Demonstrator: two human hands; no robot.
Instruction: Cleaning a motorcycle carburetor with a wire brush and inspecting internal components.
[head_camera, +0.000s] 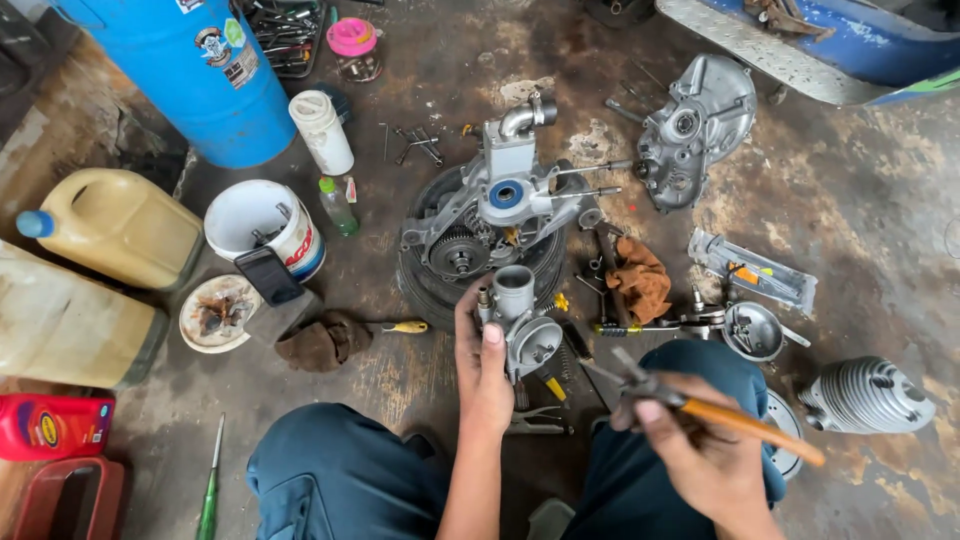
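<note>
Gripping carburetor (522, 325) upright, left hand (483, 375) fingers closed round body; right hand (700, 455) fingers clamp orange-handled screwdriver (715, 408), tip aimed left toward carburetor, just apart.

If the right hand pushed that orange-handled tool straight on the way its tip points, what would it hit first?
Most likely the carburetor held in the left hand. The right hand aims the screwdriver up-left towards it, though depth is hard to judge.

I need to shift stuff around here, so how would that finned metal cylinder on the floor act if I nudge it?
The finned cylinder lies on its side, so its round body would probably roll. It looks like solid cast metal, likely heavy for its size and stiff. The thin fins might chip on the concrete floor.
</note>
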